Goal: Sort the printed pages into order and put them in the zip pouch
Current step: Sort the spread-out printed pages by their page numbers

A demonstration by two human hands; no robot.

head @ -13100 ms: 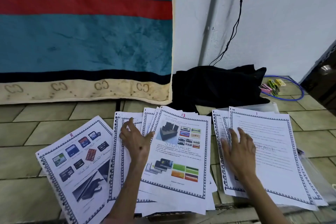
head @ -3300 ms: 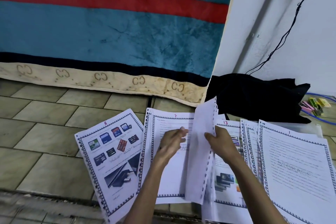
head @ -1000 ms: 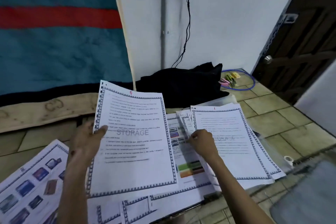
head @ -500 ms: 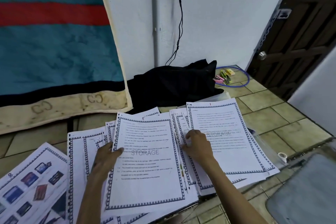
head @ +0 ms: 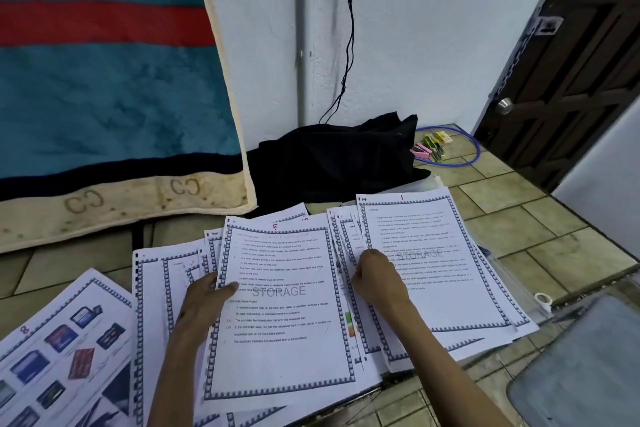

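I see two bare forearms with no sleeves; my left hand (head: 204, 302) and right hand (head: 375, 279) wear no gloves, rings or watch that I can make out.

Two hands (head: 202, 302), many pages (head: 284, 315)

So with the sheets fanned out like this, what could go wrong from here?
The left hand holds page 5 over a loose fan of sheets; sliding it may scatter them. The zip pouch lies buried under page 1's pile, so freeing it could upset that order.
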